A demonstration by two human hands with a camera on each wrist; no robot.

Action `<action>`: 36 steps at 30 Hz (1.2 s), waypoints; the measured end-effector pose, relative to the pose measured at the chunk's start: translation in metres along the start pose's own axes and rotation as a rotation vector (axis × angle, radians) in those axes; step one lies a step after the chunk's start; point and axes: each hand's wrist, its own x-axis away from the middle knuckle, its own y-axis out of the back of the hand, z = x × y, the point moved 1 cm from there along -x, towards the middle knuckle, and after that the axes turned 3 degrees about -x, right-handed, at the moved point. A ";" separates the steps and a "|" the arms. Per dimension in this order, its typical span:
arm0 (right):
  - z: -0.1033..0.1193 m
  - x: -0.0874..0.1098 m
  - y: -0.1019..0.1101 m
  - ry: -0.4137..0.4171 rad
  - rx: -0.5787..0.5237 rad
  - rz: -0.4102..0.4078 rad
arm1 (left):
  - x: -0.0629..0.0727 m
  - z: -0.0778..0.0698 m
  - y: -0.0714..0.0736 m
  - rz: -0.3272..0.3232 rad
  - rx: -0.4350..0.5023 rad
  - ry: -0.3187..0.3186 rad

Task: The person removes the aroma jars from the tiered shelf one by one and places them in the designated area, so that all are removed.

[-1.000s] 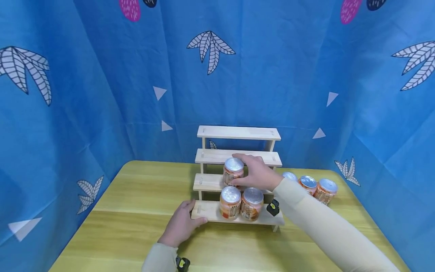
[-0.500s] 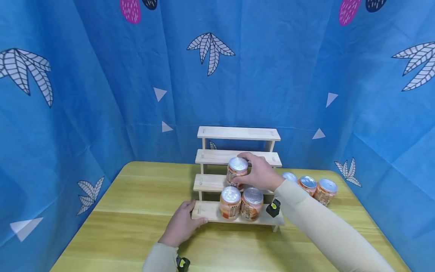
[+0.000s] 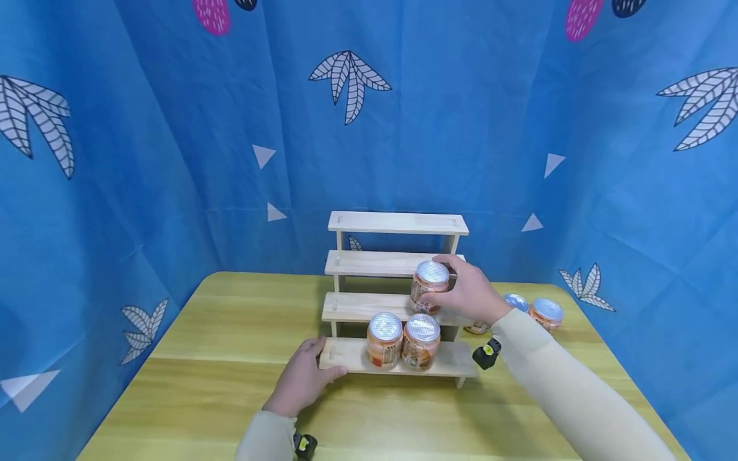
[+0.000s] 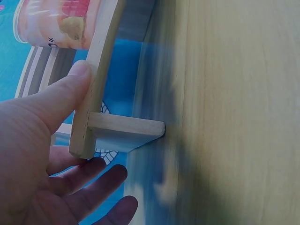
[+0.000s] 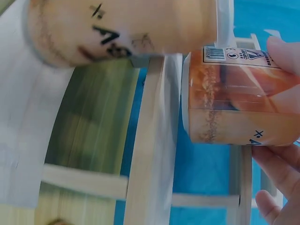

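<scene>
My right hand point(image 3: 469, 291) holds an orange-labelled can point(image 3: 429, 288) with a silver lid, thumb on one side and fingers on the other. This can is upright at the right part of the second step from the bottom of a pale wooden tiered rack point(image 3: 398, 222). In the right wrist view the held can point(image 5: 234, 98) shows a see-through body and a barcode. On the lowest step, a left can point(image 3: 384, 339) and a right can point(image 3: 421, 341) stand side by side. My left hand point(image 3: 300, 378) grips that step's left end, its thumb point(image 4: 78, 70) lying against the board.
More silver-lidded cans point(image 3: 546, 312) stand on the wooden table point(image 3: 242, 333) right of the rack, partly hidden by my right forearm. A blue patterned curtain point(image 3: 461, 128) hangs behind and along both sides. The rack's upper two steps bear nothing.
My right hand has slid rightward along the second step with the can. The left hand keeps its hold on the lowest step, and the head view has shifted slightly.
</scene>
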 end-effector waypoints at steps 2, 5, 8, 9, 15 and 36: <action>-0.004 0.002 0.005 -0.007 0.003 -0.008 | -0.001 0.000 0.001 0.004 -0.001 -0.001; -0.010 0.008 0.013 -0.026 0.020 -0.014 | -0.001 0.000 0.000 0.012 0.000 0.003; -0.014 0.015 0.021 -0.037 0.047 -0.023 | 0.000 0.001 -0.001 0.012 0.006 0.008; -0.017 0.017 0.023 -0.039 0.054 -0.028 | 0.000 0.002 -0.002 0.011 0.007 0.008; -0.030 0.031 0.041 -0.062 0.078 -0.067 | 0.002 0.002 -0.002 0.016 0.014 0.009; -0.073 0.075 0.068 -0.157 0.119 -0.094 | -0.001 -0.002 0.002 0.026 0.013 -0.003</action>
